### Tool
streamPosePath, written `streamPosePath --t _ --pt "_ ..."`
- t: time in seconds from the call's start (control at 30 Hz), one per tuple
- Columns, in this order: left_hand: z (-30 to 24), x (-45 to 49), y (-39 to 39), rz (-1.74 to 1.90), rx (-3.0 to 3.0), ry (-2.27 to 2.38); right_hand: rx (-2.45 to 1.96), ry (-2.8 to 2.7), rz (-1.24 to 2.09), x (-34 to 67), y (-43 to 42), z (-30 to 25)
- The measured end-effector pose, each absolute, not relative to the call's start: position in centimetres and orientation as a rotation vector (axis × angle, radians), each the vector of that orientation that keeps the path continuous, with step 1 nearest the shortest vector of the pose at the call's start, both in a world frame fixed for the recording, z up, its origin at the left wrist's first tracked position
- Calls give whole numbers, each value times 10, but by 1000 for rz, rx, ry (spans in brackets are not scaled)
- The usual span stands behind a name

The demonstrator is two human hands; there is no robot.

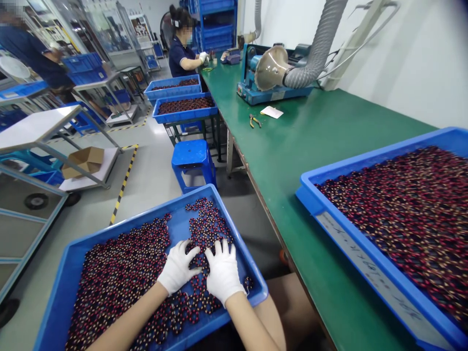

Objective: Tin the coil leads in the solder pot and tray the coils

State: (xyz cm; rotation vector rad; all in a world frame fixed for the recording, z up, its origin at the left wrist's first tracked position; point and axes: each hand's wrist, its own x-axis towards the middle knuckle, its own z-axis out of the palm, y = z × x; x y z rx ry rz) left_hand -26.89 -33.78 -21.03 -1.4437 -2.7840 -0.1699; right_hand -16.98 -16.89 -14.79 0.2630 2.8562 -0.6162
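Observation:
A blue tray (175,222) rests near my lap, partly covered with small dark red ring-shaped coils (120,268). Both my hands wear white gloves and lie on the coils near the tray's right side. My left hand (178,266) rests flat with its fingers spread. My right hand (222,269) lies beside it, fingers stretched forward over the coils. Neither hand grips anything.
A second blue tray (347,175) full of coils sits on the green bench (292,146) at right. Pliers (255,120), a paper slip (271,112) and a blue machine (270,73) with a hose lie farther back. A blue stool (193,158), more trays and two other people are beyond.

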Motion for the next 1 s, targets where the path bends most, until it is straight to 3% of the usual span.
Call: streamPosePath --t 0.7,1.0 --pt "-201 -269 -291 -8 -726 -2996 236 2833 -453 -186 -177 -152" --pt "-198 -276 -280 -3 -747 -3018 273 2811 -447 -185 -175 -151"
